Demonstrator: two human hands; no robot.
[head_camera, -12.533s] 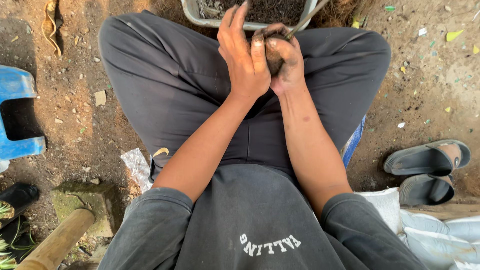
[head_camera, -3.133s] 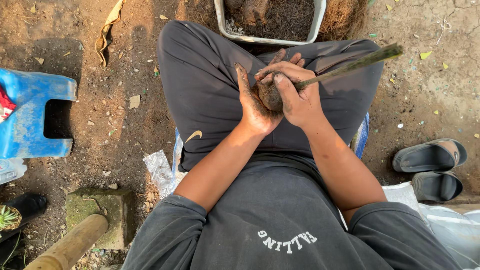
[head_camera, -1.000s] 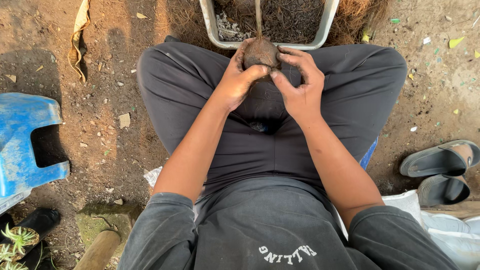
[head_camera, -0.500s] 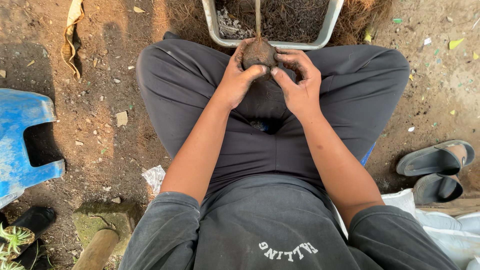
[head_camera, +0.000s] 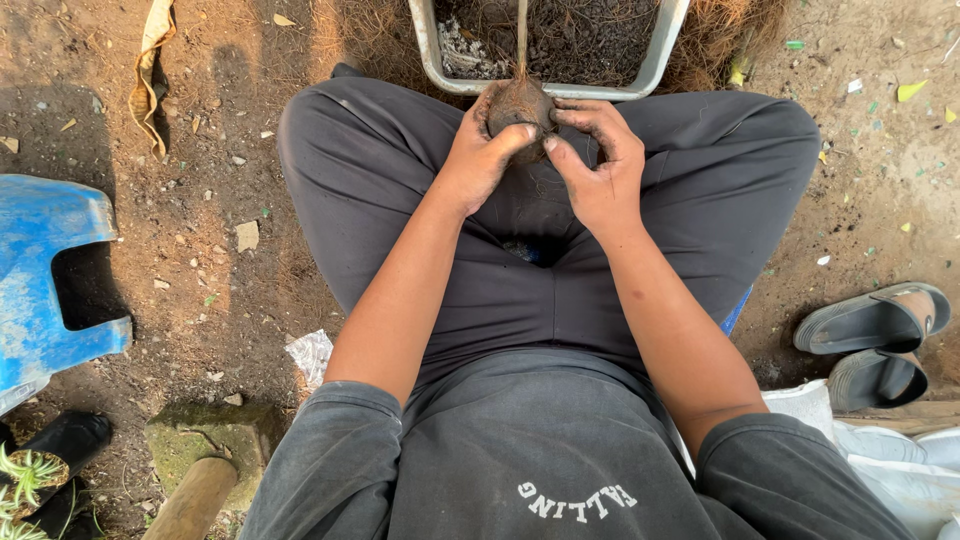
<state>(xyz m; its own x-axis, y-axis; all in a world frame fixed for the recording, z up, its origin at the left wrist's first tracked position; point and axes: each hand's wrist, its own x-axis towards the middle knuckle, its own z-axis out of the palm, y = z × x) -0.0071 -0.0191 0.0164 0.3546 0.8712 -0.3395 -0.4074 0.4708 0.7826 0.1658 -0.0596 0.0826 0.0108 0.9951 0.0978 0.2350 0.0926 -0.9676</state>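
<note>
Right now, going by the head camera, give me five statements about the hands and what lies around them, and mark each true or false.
1. Both the left hand and the right hand grip the brown root ball. True.
2. A thin stem rises from the root ball. True.
3. The grey tray ahead holds clear water. False: it holds dark soil.
4. The dark sandals lie on the person's left. False: they lie on the right.
5. The blue plastic stool lies on the person's left. True.
</note>
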